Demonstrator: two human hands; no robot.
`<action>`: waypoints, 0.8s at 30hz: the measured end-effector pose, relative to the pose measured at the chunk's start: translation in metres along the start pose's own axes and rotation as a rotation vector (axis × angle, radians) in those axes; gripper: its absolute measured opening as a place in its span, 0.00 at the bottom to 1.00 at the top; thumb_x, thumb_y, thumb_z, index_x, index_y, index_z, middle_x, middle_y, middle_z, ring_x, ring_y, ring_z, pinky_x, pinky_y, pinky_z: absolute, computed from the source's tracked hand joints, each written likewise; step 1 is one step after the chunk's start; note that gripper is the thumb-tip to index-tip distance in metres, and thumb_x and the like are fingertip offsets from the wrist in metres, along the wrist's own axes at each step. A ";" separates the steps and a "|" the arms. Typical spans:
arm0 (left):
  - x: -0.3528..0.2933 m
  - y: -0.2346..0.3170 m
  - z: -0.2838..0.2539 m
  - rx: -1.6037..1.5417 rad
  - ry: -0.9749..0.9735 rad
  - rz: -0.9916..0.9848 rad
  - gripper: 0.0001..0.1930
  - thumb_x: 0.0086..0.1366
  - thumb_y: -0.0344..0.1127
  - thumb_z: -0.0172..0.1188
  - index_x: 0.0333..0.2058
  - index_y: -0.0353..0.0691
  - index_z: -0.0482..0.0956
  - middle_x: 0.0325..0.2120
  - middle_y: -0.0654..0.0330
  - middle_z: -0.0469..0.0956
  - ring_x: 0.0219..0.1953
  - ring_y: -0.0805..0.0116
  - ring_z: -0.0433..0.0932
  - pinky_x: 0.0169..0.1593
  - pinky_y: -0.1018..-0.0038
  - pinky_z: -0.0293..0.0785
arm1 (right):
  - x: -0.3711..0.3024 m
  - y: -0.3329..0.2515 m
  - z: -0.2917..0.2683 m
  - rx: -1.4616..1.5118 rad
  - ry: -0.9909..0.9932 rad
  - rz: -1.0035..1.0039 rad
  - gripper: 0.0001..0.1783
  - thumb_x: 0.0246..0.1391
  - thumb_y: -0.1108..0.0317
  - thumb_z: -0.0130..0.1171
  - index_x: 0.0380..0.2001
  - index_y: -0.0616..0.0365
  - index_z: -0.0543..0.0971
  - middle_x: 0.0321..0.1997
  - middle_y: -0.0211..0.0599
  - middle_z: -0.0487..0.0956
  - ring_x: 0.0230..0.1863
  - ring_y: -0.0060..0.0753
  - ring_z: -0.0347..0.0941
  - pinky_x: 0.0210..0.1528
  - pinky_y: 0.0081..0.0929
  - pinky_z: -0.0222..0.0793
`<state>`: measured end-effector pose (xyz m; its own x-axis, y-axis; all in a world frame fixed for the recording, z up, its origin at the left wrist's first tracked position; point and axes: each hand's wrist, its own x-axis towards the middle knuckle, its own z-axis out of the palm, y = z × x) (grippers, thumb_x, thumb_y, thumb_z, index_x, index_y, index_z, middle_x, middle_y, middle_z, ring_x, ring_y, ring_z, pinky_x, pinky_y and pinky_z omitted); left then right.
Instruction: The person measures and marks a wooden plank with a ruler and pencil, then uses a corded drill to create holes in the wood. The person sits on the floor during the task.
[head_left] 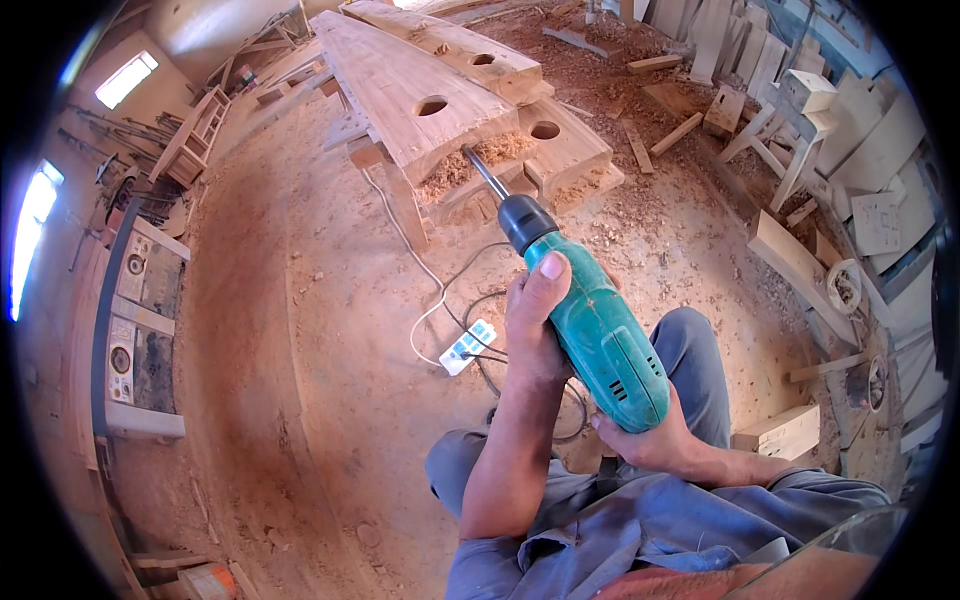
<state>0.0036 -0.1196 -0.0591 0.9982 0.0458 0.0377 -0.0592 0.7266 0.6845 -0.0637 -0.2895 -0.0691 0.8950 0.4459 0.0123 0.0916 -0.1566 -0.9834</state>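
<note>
We have the drill (605, 335) clamped: left hand (537, 312) wrapped round its front, right hand (655, 437) gripping at its near end. Bit (486, 174) points far-left, tip at the plank's (405, 80) near end.

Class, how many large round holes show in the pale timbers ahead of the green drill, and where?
3: the left hole in the left timber, the upper right hole in the upper right timber, and the lower right hole in the lower right timber. Others may be hidden.

No writing can be read. Right of the drill (608, 340), a pale panel (876, 222) bears faint marks, too small to make out; left of the drill, the power strip (467, 347) has blue patches, likewise illegible.
</note>
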 end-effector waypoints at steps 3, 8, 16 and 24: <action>0.000 0.000 0.000 -0.004 0.010 -0.006 0.32 0.63 0.61 0.58 0.45 0.32 0.74 0.33 0.45 0.80 0.30 0.50 0.84 0.33 0.56 0.83 | 0.000 0.001 0.000 -0.006 -0.005 -0.001 0.07 0.50 0.76 0.67 0.34 0.62 0.81 0.31 0.32 0.84 0.33 0.21 0.79 0.36 0.27 0.75; 0.001 0.001 0.000 0.001 -0.007 -0.004 0.32 0.63 0.61 0.58 0.45 0.32 0.74 0.33 0.45 0.80 0.29 0.51 0.83 0.33 0.57 0.83 | 0.001 -0.001 0.001 0.003 0.006 -0.004 0.08 0.50 0.76 0.67 0.35 0.62 0.81 0.32 0.32 0.84 0.34 0.22 0.79 0.37 0.27 0.75; 0.001 0.003 0.001 0.022 0.012 -0.010 0.32 0.62 0.62 0.58 0.45 0.32 0.74 0.32 0.45 0.80 0.29 0.52 0.83 0.32 0.58 0.83 | 0.002 0.000 0.001 0.004 -0.003 0.018 0.09 0.51 0.76 0.67 0.37 0.63 0.81 0.33 0.33 0.84 0.35 0.22 0.79 0.38 0.26 0.76; 0.003 0.003 0.001 0.009 0.012 -0.005 0.32 0.62 0.61 0.58 0.45 0.32 0.74 0.33 0.45 0.80 0.29 0.51 0.83 0.33 0.57 0.82 | 0.003 0.001 0.002 0.016 0.008 -0.003 0.09 0.51 0.76 0.68 0.37 0.63 0.81 0.32 0.32 0.84 0.35 0.21 0.79 0.38 0.26 0.76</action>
<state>0.0064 -0.1178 -0.0568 0.9984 0.0499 0.0254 -0.0536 0.7205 0.6913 -0.0618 -0.2863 -0.0706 0.8981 0.4395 0.0168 0.0876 -0.1414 -0.9861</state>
